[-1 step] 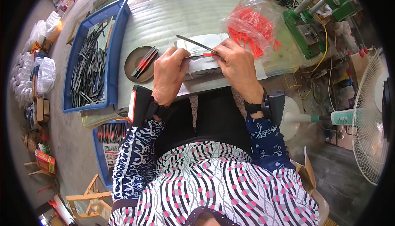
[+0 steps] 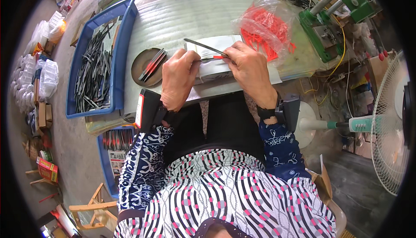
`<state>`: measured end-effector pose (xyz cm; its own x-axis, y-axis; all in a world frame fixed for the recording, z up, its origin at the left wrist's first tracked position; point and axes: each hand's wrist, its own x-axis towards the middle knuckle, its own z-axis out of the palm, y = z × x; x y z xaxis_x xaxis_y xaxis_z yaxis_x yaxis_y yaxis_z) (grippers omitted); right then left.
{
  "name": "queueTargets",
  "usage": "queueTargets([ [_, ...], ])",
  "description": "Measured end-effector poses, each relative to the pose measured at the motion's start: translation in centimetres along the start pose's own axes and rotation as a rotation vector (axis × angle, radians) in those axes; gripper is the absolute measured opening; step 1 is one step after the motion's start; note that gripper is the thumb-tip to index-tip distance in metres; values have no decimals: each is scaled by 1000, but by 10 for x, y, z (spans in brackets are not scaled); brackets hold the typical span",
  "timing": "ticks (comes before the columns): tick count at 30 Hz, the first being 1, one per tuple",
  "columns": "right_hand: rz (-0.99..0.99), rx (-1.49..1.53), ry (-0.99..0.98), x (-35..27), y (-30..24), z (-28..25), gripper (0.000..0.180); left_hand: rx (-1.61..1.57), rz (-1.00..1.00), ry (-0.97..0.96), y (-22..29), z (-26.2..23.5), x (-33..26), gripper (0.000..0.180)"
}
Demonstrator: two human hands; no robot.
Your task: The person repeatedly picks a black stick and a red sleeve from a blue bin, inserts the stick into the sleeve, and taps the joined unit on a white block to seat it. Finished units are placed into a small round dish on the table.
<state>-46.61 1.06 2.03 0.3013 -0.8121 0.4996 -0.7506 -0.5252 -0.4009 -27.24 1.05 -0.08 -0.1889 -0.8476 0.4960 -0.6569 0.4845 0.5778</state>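
Over a white-covered block (image 2: pixel 216 43) on the table, my two hands meet. My left hand (image 2: pixel 179 78) is closed in a pinch on one end of a thin dark strip with a red piece (image 2: pixel 218 57) on it. My right hand (image 2: pixel 250 69) pinches the other end by the red piece. A longer dark strip (image 2: pixel 201 46) also sticks out from my right fingers, slanting up to the left. Left of my left hand, a round brown dish (image 2: pixel 139 66) holds several dark strips with red parts (image 2: pixel 152 66). What my fingertips cover is hidden.
A blue crate (image 2: pixel 69 103) of loose dark strips stands left. A plastic bag of red pieces (image 2: pixel 266 27) lies right of the block, near a green machine (image 2: pixel 318 34). A fan (image 2: pixel 392 125) stands far right. Below the table's left side is another blue crate (image 2: pixel 105 168).
The free end of the longer dark strip has dipped very slightly. Both hands stay in nearly the same place, with the same hold.
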Motion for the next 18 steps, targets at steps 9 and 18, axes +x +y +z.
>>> queueTargets([
  [9, -81, -106, -29, 7, -5, 17, 8, -88, -67, 52, -3, 4, -4, 12],
  [18, -66, -111, -73, 9, -7, 20, 7, -139, -119, 64, 0, 6, -5, 10],
])
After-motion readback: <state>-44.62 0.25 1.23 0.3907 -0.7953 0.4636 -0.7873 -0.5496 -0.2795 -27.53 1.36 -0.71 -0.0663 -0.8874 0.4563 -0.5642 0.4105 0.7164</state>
